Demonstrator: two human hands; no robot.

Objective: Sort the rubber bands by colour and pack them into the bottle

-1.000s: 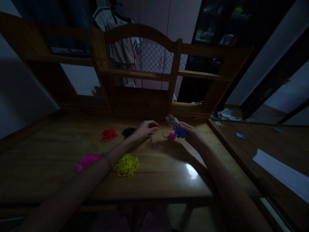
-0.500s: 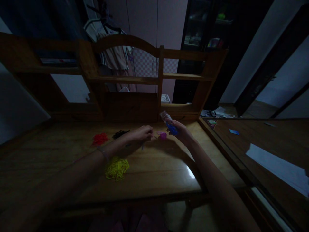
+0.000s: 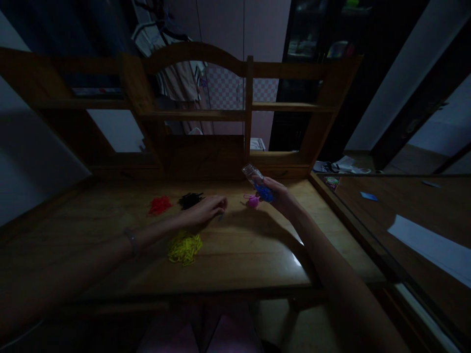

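Observation:
My right hand [image 3: 276,192] is wrapped round a clear bottle [image 3: 250,172], tilted with its clear end toward the back left. Small blue pieces [image 3: 264,192] show inside it. My left hand [image 3: 208,210] is low over the table, its fingers curled together. A small blue strip [image 3: 221,216] shows right below those fingertips; whether they touch it I cannot tell. Behind this hand lies a pile of black strips [image 3: 190,200], partly covered by it. A pile of yellow strips [image 3: 185,248] lies nearer me. Beside the bottle sits a round pink object [image 3: 252,201] with a loop.
A pile of red strips [image 3: 160,205] lies on the left of the wooden table [image 3: 243,264]. A wooden shelf frame [image 3: 198,116] rises along the back edge. On the right, a lower brown surface holds white paper [image 3: 427,245] and a blue card [image 3: 368,196].
My left hand has moved left and down, closer to the blue strip on the table. The bottle stays in my right hand, almost unmoved. The whole view has shifted slightly.

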